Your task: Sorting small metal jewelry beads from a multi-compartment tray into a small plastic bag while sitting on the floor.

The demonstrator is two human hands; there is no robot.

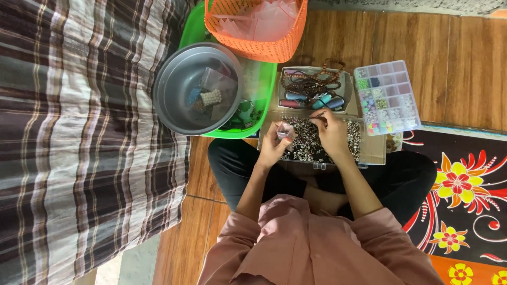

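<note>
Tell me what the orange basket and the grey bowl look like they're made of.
The orange basket looks like moulded plastic: a regular lattice of holes and a bright, even colour. The grey bowl has a smooth, dull sheen; it could be plastic or metal, and the view doesn't settle which.

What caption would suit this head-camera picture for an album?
Seated cross-legged, a person's left hand and right hand work over a clear plastic box of small beads, beside a grey round bowl.

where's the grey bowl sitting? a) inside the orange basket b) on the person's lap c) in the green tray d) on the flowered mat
c: the grey bowl rests in the green tray, left of the bead box where both hands work.
</note>
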